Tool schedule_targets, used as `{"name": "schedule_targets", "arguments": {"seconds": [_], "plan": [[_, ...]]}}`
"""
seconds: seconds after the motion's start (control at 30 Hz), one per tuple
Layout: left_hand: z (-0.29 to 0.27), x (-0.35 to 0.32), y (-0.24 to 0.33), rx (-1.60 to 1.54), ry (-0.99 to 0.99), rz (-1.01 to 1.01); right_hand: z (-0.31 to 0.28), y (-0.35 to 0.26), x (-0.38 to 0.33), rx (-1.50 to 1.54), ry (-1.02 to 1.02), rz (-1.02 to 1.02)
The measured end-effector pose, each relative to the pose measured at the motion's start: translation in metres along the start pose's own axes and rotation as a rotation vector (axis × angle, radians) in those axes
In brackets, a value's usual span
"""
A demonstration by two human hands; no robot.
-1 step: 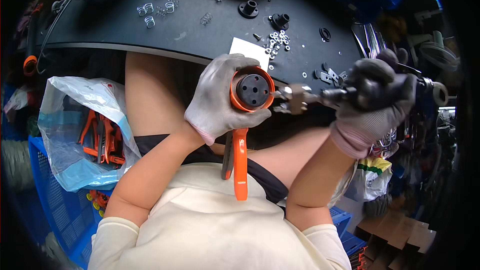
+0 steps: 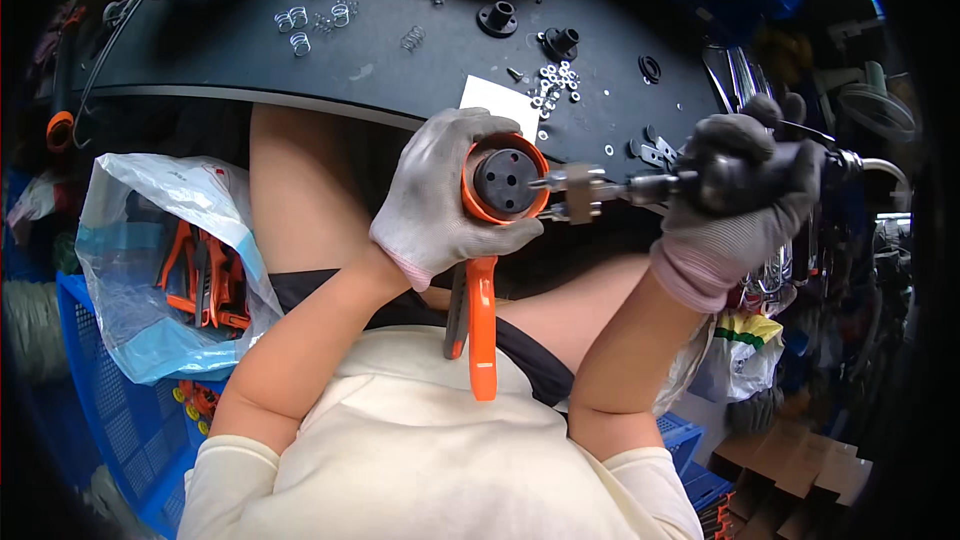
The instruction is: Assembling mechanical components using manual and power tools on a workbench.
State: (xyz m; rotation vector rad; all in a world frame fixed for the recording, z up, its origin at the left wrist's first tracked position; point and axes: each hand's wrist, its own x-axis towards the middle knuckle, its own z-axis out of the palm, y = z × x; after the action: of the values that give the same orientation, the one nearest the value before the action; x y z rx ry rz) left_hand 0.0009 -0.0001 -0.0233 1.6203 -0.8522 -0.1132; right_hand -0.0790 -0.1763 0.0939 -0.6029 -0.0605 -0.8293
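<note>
My left hand [image 2: 425,190], in a grey-white glove, is wrapped round the cup-like end of an orange pistol-grip tool [image 2: 483,330]. Its handle hangs down toward my lap. Inside the orange rim sits a black disc [image 2: 497,183] with several small holes. My right hand [image 2: 735,230], gloved too, grips a black power driver [image 2: 655,187] lying level, pointing left. At its front is a metal head [image 2: 580,195] with more than one spindle. One bit tip overlaps the disc's right side; whether it touches a hole I cannot tell.
On the dark bench [image 2: 220,55] lie several springs [image 2: 298,18], black flanged parts [image 2: 497,18], small washers [image 2: 553,90] and a white sheet [image 2: 485,98]. At left, a plastic bag [image 2: 150,310] of orange tools rests on a blue crate [image 2: 100,390]. Cardboard boxes [image 2: 780,460] stand lower right.
My right hand and the driver have moved slightly left, bringing the bit tip from the rim's edge over the black disc. My left hand and the orange tool have hardly moved.
</note>
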Motion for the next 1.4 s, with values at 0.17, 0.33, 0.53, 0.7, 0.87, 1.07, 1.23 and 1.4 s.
{"name": "schedule_targets", "arguments": {"seconds": [0.17, 0.33, 0.53, 0.7, 0.87, 1.07, 1.23, 1.4], "plan": [[-0.006, 0.002, 0.006, 0.047, -0.03, 0.004, -0.003, 0.016, -0.012, -0.254, 0.017, 0.111], [-0.007, 0.003, 0.006, 0.036, -0.047, -0.022, 0.01, 0.024, -0.02, -0.518, 0.093, -0.07], [-0.007, 0.004, 0.01, 0.087, -0.038, -0.038, 0.014, 0.025, -0.02, -0.37, 0.027, -0.145], [-0.003, 0.003, 0.008, 0.101, 0.004, 0.007, 0.021, 0.021, -0.025, -0.303, -0.003, -0.01], [-0.003, 0.004, 0.005, 0.142, 0.015, 0.08, 0.022, 0.024, -0.025, -0.336, 0.076, -0.121], [-0.002, 0.004, 0.008, 0.122, 0.039, 0.078, 0.018, 0.045, -0.023, -1.101, -0.247, -0.608], [0.0, 0.003, 0.005, 0.106, 0.072, 0.082, 0.019, 0.049, -0.01, -1.323, -0.429, -0.664], [0.002, 0.003, 0.004, 0.066, 0.095, 0.089, 0.044, 0.06, -0.003, -1.023, -0.393, -0.257]]}}
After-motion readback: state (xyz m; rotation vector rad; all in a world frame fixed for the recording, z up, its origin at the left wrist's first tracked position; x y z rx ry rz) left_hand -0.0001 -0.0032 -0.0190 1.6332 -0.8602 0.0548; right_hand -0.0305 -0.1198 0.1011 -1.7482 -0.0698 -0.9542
